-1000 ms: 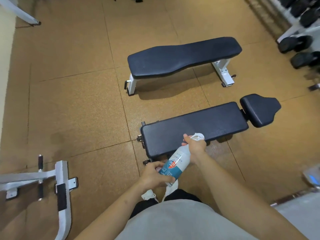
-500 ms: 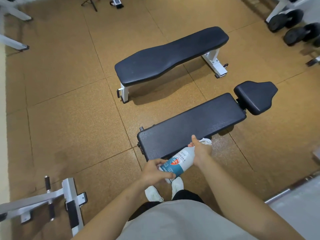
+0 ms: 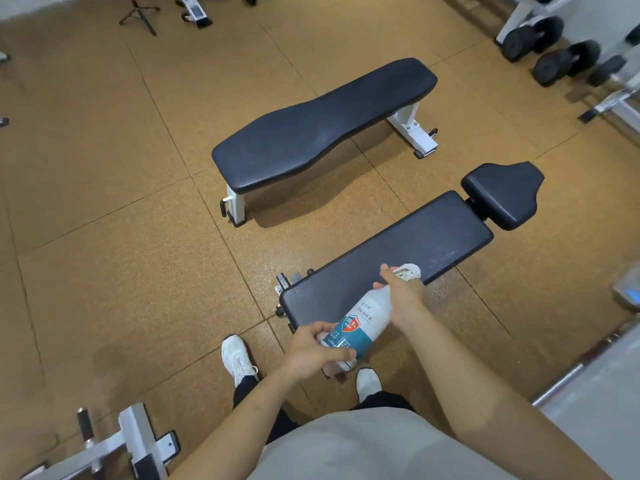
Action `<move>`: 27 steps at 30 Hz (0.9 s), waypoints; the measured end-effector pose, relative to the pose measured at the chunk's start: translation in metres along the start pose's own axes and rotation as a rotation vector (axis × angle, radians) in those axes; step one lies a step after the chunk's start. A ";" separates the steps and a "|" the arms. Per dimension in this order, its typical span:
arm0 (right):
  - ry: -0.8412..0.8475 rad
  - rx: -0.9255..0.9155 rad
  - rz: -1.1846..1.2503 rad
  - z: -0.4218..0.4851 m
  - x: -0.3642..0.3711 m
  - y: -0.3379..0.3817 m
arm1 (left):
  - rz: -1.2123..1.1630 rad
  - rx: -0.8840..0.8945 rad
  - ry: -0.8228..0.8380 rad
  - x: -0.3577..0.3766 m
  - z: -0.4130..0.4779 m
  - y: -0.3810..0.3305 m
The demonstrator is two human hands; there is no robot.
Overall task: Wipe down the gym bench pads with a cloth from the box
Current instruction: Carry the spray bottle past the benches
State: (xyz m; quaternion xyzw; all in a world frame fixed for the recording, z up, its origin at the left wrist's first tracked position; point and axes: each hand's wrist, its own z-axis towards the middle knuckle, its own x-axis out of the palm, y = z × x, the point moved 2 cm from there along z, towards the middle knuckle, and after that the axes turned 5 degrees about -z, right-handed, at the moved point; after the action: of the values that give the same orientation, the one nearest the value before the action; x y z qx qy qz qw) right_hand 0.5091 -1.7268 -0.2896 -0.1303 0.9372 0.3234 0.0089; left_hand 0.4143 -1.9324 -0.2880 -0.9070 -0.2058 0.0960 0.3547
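Note:
A white spray bottle (image 3: 360, 322) with a teal label is held tilted over the near end of the long black bench pad (image 3: 398, 258). My left hand (image 3: 313, 351) grips the bottle's base. My right hand (image 3: 401, 294) is closed around its neck and white spray head, which points at the pad. Beyond the long pad sits a smaller black seat pad (image 3: 504, 194) of the same bench. A second flat bench with a black pad (image 3: 322, 124) on white legs stands farther away. No cloth or box is in view.
The floor is brown rubber tile. Black dumbbells (image 3: 550, 46) rest on a rack at the top right. A white machine frame (image 3: 114, 445) lies at the bottom left. A metal bar (image 3: 568, 379) and grey surface run along the bottom right. My white shoes (image 3: 237, 358) stand beside the near bench.
The view has drifted so both benches sit a little differently in frame, and my shoes now show. Both hands keep the same hold on the bottle over the near bench.

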 end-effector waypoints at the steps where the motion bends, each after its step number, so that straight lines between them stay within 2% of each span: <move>1: 0.018 -0.026 0.018 -0.003 0.019 0.004 | -0.010 0.010 0.009 -0.017 0.004 -0.002; 3: 0.071 -0.088 0.027 -0.012 0.062 0.009 | -0.011 0.042 0.026 -0.058 0.010 -0.006; 7: 0.201 -0.205 -0.144 -0.041 0.165 0.013 | -0.021 0.113 0.020 -0.156 0.014 -0.013; 9: 0.228 -0.238 -0.148 -0.060 0.222 0.018 | -0.020 0.123 0.003 -0.205 0.014 -0.017; 14: 0.136 -0.356 -0.172 -0.095 0.348 0.037 | 0.018 0.173 -0.009 -0.305 0.021 -0.040; 19: 0.052 -0.377 -0.211 -0.100 0.414 0.065 | 0.021 0.205 -0.030 -0.367 0.045 -0.070; 23: 0.060 -0.402 -0.203 -0.085 0.441 0.094 | 0.002 0.193 -0.013 -0.387 0.071 -0.096; 27: -0.022 -0.356 -0.164 -0.059 0.464 0.121 | 0.029 0.160 0.007 -0.407 0.107 -0.125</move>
State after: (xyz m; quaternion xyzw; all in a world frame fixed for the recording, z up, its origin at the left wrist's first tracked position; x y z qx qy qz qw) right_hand 0.0345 -1.7818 -0.2165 -0.2025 0.8512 0.4837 0.0222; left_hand -0.0234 -1.9645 -0.2687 -0.8791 -0.1831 0.1138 0.4252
